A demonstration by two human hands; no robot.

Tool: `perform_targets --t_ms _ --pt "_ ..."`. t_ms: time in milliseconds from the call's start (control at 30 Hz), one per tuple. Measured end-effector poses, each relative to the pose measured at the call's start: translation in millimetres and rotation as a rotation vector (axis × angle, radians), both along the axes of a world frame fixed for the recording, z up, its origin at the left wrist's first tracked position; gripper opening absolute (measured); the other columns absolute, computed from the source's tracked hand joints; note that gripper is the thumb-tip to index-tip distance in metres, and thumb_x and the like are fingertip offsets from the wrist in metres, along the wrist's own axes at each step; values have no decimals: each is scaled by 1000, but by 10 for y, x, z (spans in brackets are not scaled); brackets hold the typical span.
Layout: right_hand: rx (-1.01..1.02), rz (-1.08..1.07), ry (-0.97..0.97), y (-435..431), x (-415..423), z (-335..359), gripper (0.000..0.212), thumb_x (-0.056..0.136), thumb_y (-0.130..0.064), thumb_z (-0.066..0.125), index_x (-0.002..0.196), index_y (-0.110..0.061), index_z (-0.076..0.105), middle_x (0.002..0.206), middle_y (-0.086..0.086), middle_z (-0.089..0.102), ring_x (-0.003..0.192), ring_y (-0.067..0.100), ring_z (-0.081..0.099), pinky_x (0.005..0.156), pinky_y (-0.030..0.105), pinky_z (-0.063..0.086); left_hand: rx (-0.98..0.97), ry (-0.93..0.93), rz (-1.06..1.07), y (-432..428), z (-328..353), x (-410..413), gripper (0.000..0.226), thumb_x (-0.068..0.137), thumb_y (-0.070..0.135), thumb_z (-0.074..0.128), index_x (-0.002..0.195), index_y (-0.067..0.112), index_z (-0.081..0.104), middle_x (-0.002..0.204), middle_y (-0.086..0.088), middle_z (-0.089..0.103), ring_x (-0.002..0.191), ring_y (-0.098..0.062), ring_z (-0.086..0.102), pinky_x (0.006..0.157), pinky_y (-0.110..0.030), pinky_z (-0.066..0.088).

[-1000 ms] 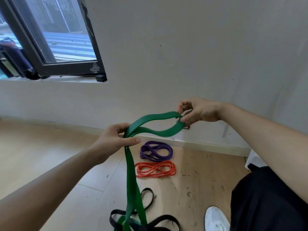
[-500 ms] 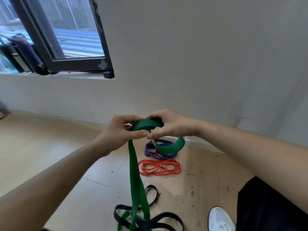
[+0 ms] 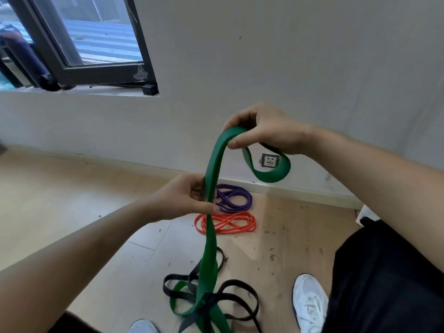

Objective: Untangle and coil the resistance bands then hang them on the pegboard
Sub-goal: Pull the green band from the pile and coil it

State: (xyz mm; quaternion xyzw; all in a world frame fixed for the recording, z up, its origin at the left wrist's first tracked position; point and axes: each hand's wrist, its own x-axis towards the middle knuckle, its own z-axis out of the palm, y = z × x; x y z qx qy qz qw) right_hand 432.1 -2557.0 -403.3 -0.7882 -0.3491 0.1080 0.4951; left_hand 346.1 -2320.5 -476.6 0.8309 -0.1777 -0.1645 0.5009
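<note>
Right hand (image 3: 266, 133), at 12 o'clock, palm down, pinches the green resistance band (image 3: 211, 188) at its bend. Left hand (image 3: 185, 198), at 7 o'clock from it, grips the band lower. Band runs near-vertical to the floor, tangled with the black band (image 3: 242, 294) at 6 o'clock.

**No legible writing in view**

No word, number or brand can be read anywhere; the one mark is a pale, roughly triangular sticker (image 3: 140, 74) on the lower rail of the dark window frame (image 3: 101, 75), its print too blurred to read; the wall socket (image 3: 271, 160) shows only its slots, no lettering.
</note>
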Motion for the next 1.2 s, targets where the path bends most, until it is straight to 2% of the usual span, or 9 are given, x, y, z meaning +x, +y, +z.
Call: perform_targets --t_ms 100,267,400,500,600,900,1033,1133,1200 --pt "137 -47 80 -139 88 15 18 85 -2 74 101 -8 73 95 9 72 89 20 68 90 35 54 39 18 -8 7 -118 1 24 85 1 77 97 19 67 91 2 77 91 -20 75 84 -29 60" --pt "334 -157 179 -386 230 8 12 89 0 69 100 -5 70 87 1 71 84 16 67 98 40 55 98 54 3 42 -237 49 32 88 11 77 117 13 66 103 -3 77 97 -20 74 85 -29 60" --pt "411 -253 230 -482 365 -86 8 90 -4 70 97 -8 71 82 -2 68 80 17 63 96 42 54 77 -19 105 77 -146 120 24 84 9 78 106 11 69 82 8 74 81 -6 70 78 -24 56" --pt "315 -243 253 -585 416 -167 10 90 -4 70 99 -9 68 83 -1 68 81 17 64 93 39 52 11 -85 180 163 -51 155 30 79 20 79 107 9 73 90 -11 75 90 -23 72 87 -35 59" --pt "110 -216 257 -669 444 -259 17 90 -3 70 106 -8 66 87 0 68 86 18 67 98 43 52 -80 -143 231 239 73 148 25 84 11 75 110 11 74 96 -22 71 94 -33 72 88 -37 61" --pt "-485 33 197 -347 292 -531 20 85 -5 77 101 -11 67 95 4 67 89 14 64 83 28 54 -272 -304 374 123 419 88 28 89 -2 68 108 19 73 86 -3 74 81 -18 72 80 -30 62" --pt "-464 143 222 -73 149 -563 26 87 -9 76 112 -5 68 111 12 70 103 19 68 86 21 52 -301 -340 340 27 483 50 28 89 -2 68 104 20 74 82 1 73 77 -18 70 78 -29 61" --pt "-302 230 296 94 64 -554 30 90 -6 72 118 1 65 120 23 67 115 32 65 102 35 53 -305 -351 295 -16 498 28 31 88 -4 69 103 22 74 83 2 74 76 -16 69 77 -27 60" --pt "-166 220 324 187 25 -519 33 89 -5 73 121 -2 64 119 17 69 118 32 64 107 41 50 -280 -344 270 0 504 20 31 87 -4 69 106 21 73 85 3 76 78 -12 70 77 -25 59"
